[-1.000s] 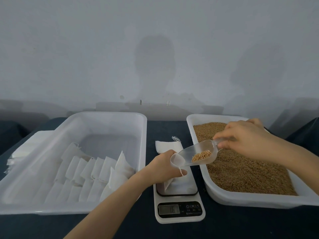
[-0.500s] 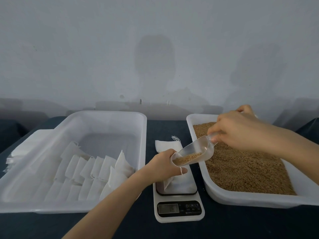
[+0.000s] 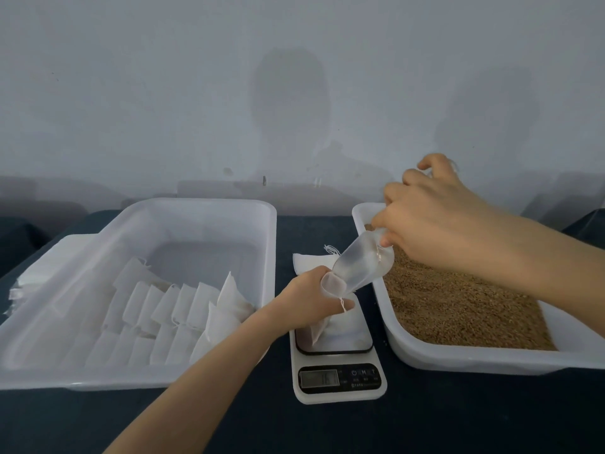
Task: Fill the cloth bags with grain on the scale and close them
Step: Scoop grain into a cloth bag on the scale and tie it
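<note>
One clear plastic scoop, gripped by the right hand, is now tipped steeper into one white cloth bag pinched by the left hand.

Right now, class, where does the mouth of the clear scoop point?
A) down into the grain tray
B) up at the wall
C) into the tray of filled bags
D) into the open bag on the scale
D: the right hand tips the scoop so its mouth meets the open top of the cloth bag that the left hand holds on the scale.
</note>
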Action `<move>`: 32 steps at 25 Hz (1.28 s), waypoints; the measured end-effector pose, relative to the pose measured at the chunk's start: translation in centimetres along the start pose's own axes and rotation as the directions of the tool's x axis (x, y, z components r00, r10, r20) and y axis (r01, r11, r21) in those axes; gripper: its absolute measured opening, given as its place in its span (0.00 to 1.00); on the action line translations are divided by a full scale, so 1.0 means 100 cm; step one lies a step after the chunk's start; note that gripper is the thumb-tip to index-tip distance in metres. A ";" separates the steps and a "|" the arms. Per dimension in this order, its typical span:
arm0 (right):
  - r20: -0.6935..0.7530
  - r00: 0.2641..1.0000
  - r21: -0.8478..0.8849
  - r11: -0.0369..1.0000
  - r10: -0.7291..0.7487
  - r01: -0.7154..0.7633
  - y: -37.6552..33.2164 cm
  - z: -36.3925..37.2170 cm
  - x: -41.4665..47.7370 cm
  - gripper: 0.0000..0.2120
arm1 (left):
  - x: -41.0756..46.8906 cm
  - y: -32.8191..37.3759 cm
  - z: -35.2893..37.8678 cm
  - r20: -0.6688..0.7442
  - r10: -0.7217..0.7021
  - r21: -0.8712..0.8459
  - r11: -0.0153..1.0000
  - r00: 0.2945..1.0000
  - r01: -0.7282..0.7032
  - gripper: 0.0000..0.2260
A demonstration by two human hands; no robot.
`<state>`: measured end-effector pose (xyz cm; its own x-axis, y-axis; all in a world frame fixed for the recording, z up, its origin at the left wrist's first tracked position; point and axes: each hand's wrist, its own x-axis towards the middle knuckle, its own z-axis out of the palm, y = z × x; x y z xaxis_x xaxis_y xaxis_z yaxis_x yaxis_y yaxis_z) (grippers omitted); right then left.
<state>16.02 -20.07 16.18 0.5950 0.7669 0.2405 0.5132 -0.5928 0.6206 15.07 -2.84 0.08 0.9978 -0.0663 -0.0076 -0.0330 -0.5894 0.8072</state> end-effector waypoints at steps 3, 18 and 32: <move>-0.191 0.981 -0.083 0.996 -0.042 0.027 -0.010 -0.002 -0.009 0.02 | 0.001 0.000 0.001 0.009 -0.018 -0.022 1.000 1.000 0.018 0.18; -0.269 0.963 -0.100 0.995 0.000 -0.028 0.001 -0.005 -0.025 0.03 | 0.003 -0.002 0.002 0.021 -0.032 -0.038 0.999 0.999 0.033 0.19; 0.340 0.756 0.277 0.708 0.560 -0.649 0.046 0.136 -0.094 0.13 | 0.003 -0.003 0.001 0.017 -0.062 -0.021 0.998 0.998 0.062 0.19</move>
<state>21.19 -33.39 6.64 0.9472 0.1641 0.2755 0.1486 -0.9859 0.0764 15.32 -2.80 -0.19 0.9968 -0.0434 -0.0676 0.0304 -0.5755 0.8173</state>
